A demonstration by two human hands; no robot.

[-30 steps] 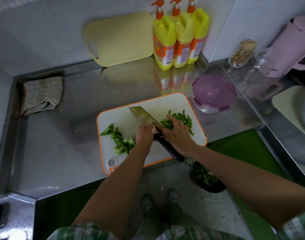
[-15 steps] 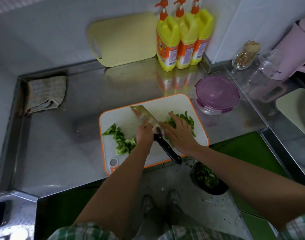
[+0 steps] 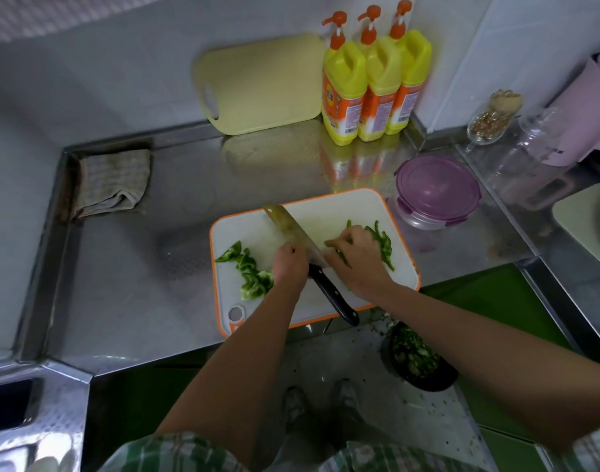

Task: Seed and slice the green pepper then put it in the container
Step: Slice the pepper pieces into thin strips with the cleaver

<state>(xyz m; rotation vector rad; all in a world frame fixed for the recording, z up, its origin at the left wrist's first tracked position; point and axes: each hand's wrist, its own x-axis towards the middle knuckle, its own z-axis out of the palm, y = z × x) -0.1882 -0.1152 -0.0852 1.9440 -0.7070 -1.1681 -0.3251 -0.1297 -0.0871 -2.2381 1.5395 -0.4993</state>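
A white, orange-rimmed cutting board (image 3: pixel 359 206) lies on the steel counter. Uncut green pepper pieces (image 3: pixel 249 272) sit on its left side, and thin pepper slices (image 3: pixel 383 241) on its right. A knife (image 3: pixel 291 229) lies slanted across the board, with its black handle (image 3: pixel 336 299) jutting over the near edge. My left hand (image 3: pixel 290 264) grips the knife where blade meets handle. My right hand (image 3: pixel 356 257) rests over the slices just right of the blade, fingers bent loosely on them. The round container with its purple lid (image 3: pixel 438 189) stands shut beyond the board's right corner.
A yellow board (image 3: pixel 261 83) leans on the back wall beside three yellow pump bottles (image 3: pixel 376 86). A folded cloth (image 3: pixel 113 180) lies at the far left, glass jars (image 3: pixel 492 117) and a pink jug (image 3: pixel 584 110) at the right. A dark bowl of green scraps (image 3: pixel 417 364) sits on the floor.
My right hand has slid forward over the slices, toward the far side of the board. My left hand and the knife have stayed almost where they were.
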